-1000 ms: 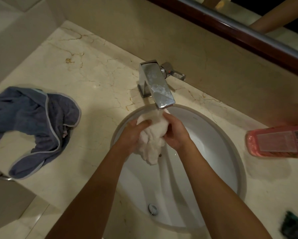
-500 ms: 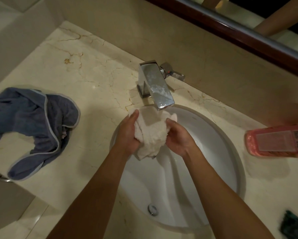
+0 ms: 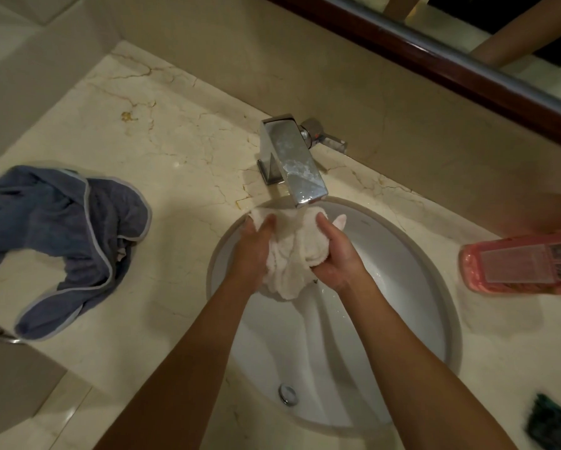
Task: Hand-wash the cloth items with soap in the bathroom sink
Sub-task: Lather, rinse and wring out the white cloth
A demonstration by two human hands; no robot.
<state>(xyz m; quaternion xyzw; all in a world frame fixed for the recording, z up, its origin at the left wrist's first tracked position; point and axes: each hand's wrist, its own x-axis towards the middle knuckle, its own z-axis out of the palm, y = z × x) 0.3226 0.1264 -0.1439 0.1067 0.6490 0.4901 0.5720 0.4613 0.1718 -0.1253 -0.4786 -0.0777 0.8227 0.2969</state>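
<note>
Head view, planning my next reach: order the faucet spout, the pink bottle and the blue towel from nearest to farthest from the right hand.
From the right hand, which grips the white cloth:
1. Faucet spout, just above it, over the sink's back edge.
2. Pink bottle, lying on the counter to the right.
3. Blue towel, on the counter far left, beyond the left hand.

Both forearms were bare right up to the frame's lower edge, with no sleeve or cuff in sight. The left hand [image 3: 251, 251] and right hand [image 3: 337, 258] wore no gloves, and the fingers [image 3: 321, 222] looked plain and unadorned.
</note>
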